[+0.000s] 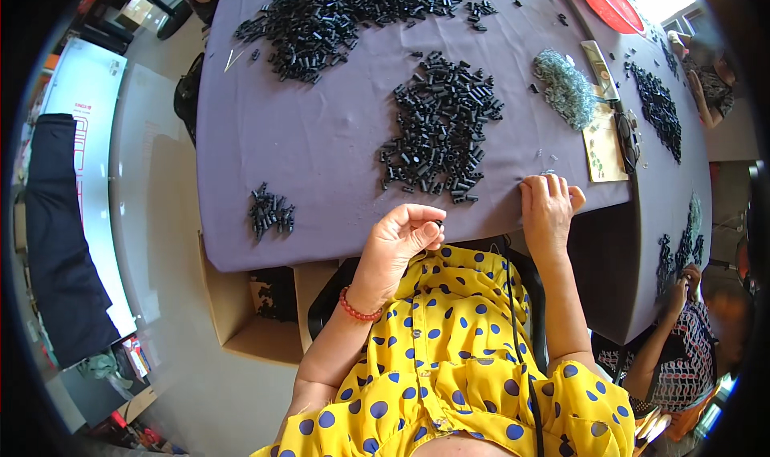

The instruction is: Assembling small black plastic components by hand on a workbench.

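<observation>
My left hand point(407, 231), with a red bead bracelet on its wrist, is closed in a pinch at the table's front edge. A small black cylindrical piece point(439, 223) shows a little between its thumb and fingertips. To the right, my right hand point(549, 210) rests its bent fingertips on the purple cloth, next to a few small clear pieces point(548, 171). Whatever its fingers hold is too small or hidden to make out. A pile of black cylindrical pieces point(441, 128) lies just beyond both hands. The smaller black pile point(271, 212) is at the left.
A larger black heap point(345, 24) covers the far side of the purple-covered table point(313, 152). Right of centre lie a heap of clear bits point(565, 88), a yellow card point(604, 146) and glasses point(628, 140). An open cardboard box point(261, 341) stands below. Other people sit at the right.
</observation>
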A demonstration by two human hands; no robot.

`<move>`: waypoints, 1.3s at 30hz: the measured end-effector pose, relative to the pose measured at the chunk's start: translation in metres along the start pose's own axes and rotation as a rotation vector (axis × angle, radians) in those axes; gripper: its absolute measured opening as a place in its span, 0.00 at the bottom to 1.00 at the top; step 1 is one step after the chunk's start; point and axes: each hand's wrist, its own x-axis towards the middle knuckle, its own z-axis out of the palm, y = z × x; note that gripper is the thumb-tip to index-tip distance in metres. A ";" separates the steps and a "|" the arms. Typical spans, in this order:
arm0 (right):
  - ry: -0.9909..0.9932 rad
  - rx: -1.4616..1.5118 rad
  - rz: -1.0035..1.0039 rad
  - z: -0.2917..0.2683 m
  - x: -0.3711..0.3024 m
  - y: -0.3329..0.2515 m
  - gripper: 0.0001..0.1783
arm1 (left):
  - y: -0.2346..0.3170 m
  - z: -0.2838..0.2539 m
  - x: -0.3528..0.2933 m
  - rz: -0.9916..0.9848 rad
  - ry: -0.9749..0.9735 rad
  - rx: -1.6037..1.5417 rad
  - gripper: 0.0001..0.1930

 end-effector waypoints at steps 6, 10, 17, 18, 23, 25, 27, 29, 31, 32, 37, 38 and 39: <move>-0.051 0.413 0.092 -0.027 0.013 -0.024 0.07 | 0.002 0.000 -0.001 -0.058 -0.079 -0.188 0.18; -0.157 0.775 -0.012 -0.040 0.021 -0.049 0.07 | 0.003 0.001 -0.003 -0.073 -0.087 -0.274 0.17; -0.386 1.306 0.151 -0.034 0.012 -0.077 0.06 | -0.005 0.002 -0.005 0.025 -0.041 -0.152 0.14; -0.425 1.345 0.234 -0.034 0.011 -0.080 0.07 | -0.006 0.002 -0.006 0.052 -0.022 -0.096 0.12; -0.357 1.260 0.156 -0.030 0.012 -0.083 0.05 | -0.012 0.002 -0.007 0.107 0.043 0.022 0.10; -0.361 1.273 0.195 -0.030 0.011 -0.084 0.05 | -0.013 0.003 -0.007 0.122 0.052 0.041 0.11; -0.393 1.280 0.229 -0.028 0.009 -0.084 0.05 | -0.013 0.005 -0.007 0.134 0.078 0.073 0.11; -0.374 1.276 0.201 -0.025 0.009 -0.084 0.05 | -0.014 0.006 -0.006 0.152 0.090 0.082 0.11; -0.355 1.271 0.173 -0.023 0.008 -0.085 0.04 | -0.015 0.006 -0.006 0.170 0.102 0.090 0.11; -0.368 1.275 0.175 -0.022 0.007 -0.085 0.04 | -0.015 0.005 -0.006 0.172 0.103 0.104 0.11; -0.368 1.109 0.062 -0.022 0.006 -0.083 0.07 | -0.016 0.002 -0.006 0.167 0.099 0.120 0.12; -0.309 1.028 -0.023 -0.022 0.005 -0.084 0.08 | -0.016 0.001 -0.005 0.169 0.100 0.114 0.12; -0.250 0.945 -0.106 -0.022 0.005 -0.084 0.10 | -0.016 0.000 -0.005 0.171 0.102 0.107 0.11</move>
